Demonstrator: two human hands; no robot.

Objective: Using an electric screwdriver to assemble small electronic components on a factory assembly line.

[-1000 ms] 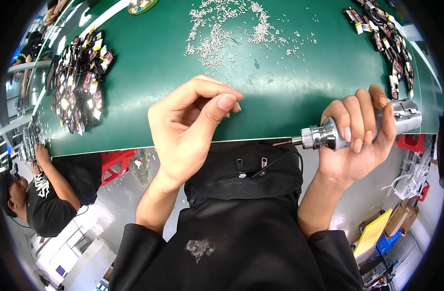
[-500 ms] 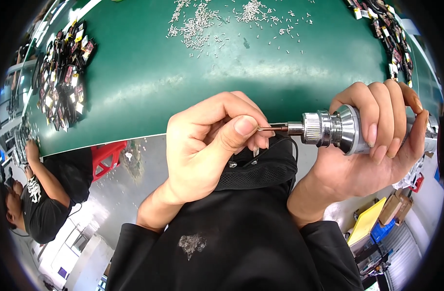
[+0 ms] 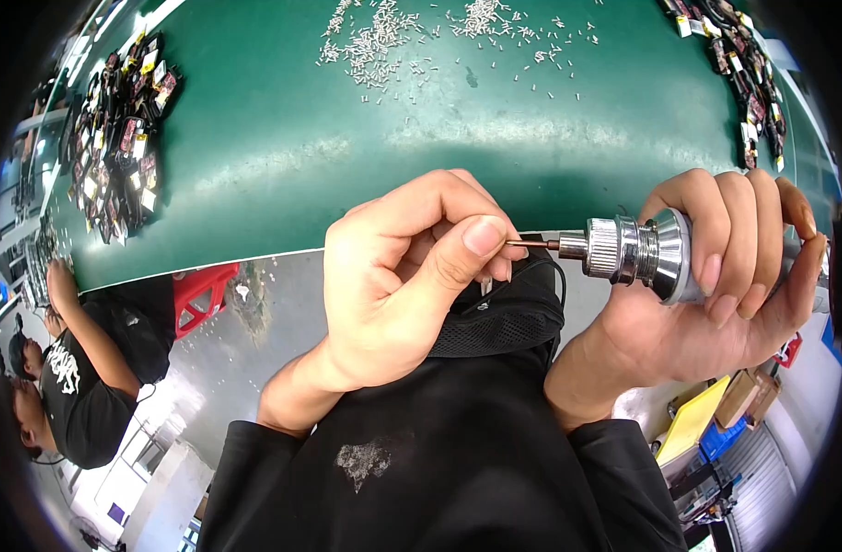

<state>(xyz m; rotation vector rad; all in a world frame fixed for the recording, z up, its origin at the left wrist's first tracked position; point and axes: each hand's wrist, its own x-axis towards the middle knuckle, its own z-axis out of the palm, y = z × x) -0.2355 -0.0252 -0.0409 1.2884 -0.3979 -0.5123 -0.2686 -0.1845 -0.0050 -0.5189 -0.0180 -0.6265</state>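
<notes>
Head view: our left fingers pinched narrow on the bit, our right fingers wrapped the silver driver; crooked pressure, we judged, could jab skin.

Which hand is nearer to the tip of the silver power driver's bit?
Left. The left hand has its fingers right at the bit tip; the right hand grips the driver farther back, right of the tip.
</notes>
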